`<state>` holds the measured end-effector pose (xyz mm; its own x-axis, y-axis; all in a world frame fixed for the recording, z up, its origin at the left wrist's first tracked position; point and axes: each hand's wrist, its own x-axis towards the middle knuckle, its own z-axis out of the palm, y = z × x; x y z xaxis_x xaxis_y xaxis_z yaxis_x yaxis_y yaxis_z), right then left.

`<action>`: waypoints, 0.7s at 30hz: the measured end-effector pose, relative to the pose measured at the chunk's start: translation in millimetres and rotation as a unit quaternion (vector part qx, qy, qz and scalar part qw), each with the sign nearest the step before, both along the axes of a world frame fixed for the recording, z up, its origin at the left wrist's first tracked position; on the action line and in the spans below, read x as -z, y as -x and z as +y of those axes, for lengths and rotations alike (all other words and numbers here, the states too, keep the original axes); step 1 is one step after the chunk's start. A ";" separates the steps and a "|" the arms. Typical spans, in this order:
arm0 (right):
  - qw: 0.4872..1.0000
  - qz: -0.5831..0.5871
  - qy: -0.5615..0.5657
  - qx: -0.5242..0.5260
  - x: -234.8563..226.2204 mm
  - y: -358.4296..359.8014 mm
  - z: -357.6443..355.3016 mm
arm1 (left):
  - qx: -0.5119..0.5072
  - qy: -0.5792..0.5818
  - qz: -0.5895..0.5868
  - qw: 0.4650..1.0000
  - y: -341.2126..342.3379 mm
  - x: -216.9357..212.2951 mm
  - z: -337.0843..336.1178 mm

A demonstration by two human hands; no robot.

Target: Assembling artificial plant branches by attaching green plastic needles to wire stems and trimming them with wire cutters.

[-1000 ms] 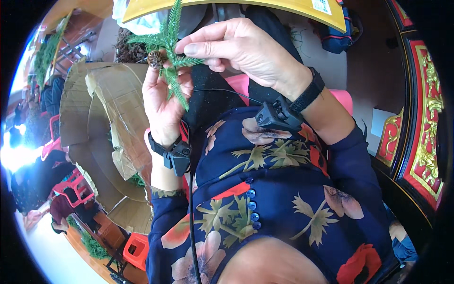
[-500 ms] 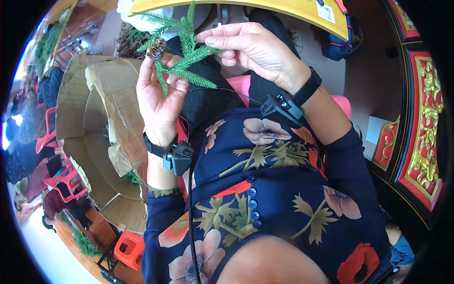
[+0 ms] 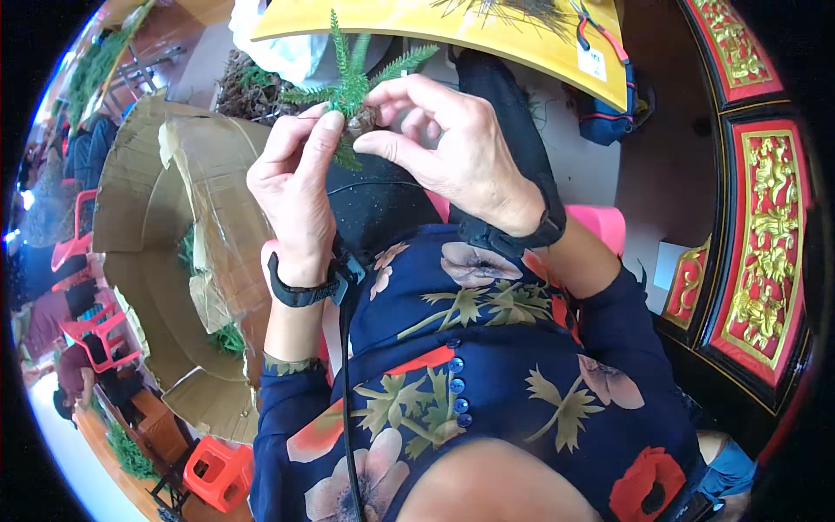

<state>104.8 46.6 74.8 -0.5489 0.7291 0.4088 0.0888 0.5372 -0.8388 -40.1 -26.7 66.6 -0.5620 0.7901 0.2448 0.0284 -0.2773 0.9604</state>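
Note:
A green artificial pine sprig point(image 3: 352, 83) stands up between my hands above my lap, its needled branches fanning outward. A brown pine cone point(image 3: 362, 120) sits at its base, partly covered by fingers. My left hand point(image 3: 296, 178) is closed, thumb and forefinger pinching the sprig's base beside the cone. From the other side, my right hand point(image 3: 461, 148) curls around the cone, thumb below and fingers above. The exact contact of the right fingertips is partly hidden.
Left of my legs stands a torn cardboard container point(image 3: 143, 217) with green sprigs inside. A yellow table point(image 3: 435, 26) ahead bears dark thin stems point(image 3: 513, 9) and pliers point(image 3: 603, 33). A white plastic bag point(image 3: 278, 56) and a brown-green pile point(image 3: 248, 87) lie beyond; a red stool point(image 3: 217, 474) is lower left.
The sprig has been turned and its cone now lies between both hands. My right hand has moved from a branch tip to the cone. My left hand has changed from cradling to pinching.

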 end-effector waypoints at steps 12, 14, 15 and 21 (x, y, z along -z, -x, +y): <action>0.994 0.011 -0.112 -0.007 8.0 6.9 -2.4 | 0.043 0.007 -0.090 0.995 -2.8 -1.0 -1.9; 0.992 0.019 -0.120 -0.020 8.5 8.2 -0.7 | 0.038 -0.004 -0.086 0.996 -1.4 3.0 -3.1; 0.992 0.019 -0.120 -0.021 8.9 8.7 -0.7 | 0.038 0.012 -0.098 0.994 0.8 4.4 -4.4; 0.994 0.038 -0.098 -0.042 12.2 6.7 1.3 | 0.189 0.095 -0.347 0.914 14.5 -0.1 -5.1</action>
